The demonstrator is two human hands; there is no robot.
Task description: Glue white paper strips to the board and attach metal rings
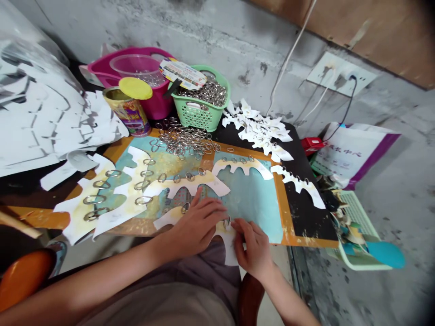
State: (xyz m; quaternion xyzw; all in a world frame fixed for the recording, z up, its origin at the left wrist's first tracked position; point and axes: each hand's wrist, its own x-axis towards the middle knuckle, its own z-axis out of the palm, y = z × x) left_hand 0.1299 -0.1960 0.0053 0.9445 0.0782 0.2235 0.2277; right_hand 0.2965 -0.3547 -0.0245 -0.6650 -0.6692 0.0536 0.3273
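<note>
A white scalloped cut-out strip [230,249] lies at the table's front edge, partly hidden under my hands. My left hand [200,224] rests over its middle, fingers stretched out and the index finger pointing forward. At its right part, my right hand [253,246] has thumb and fingers closed on the strip beside a metal ring [227,222]. Another metal ring [185,208] sits on the strip left of my left hand. Just beyond lies a similar white strip [190,182] with yellowish smears and several rings along its edge. More ringed strips [81,206] lie to the left.
Loose rings [190,140] are heaped at the back, before a green basket [200,115] of rings. A pink basket [159,102] and a tin can [131,113] stand left of it. White pieces [260,129] pile at back right; a pale green basket [360,213] is beyond the right edge.
</note>
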